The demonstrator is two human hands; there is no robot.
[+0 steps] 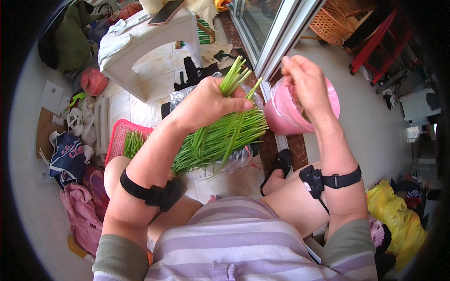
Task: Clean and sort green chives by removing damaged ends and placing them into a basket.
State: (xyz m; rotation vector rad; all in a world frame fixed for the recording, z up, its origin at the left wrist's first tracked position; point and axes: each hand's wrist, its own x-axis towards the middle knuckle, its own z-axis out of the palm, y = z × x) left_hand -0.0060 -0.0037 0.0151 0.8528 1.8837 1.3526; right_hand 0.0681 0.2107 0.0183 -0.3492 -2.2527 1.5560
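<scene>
My left hand (212, 104) is closed round a small bunch of garlic chives (233, 77), long thin green stalks with pale ends that point up and away from me. Beneath that hand lies a big heap of the same green chives (225, 140), spread on clear plastic. My right hand (307, 84) hangs over a pink bucket (283, 114) lined with a thin plastic bag. Its fingers are drawn together in a pinch; whatever they hold, if anything, does not show. To the left, a red plastic basket (120, 136) has more chives in it, partly behind my left forearm.
A white stool (150, 51) with a phone (167, 12) and a cloth on it stands at the far left. Beyond the bucket runs a sliding door frame (281, 42). Bags and clothes line the left wall; a yellow plastic bag (393, 220) lies at the right.
</scene>
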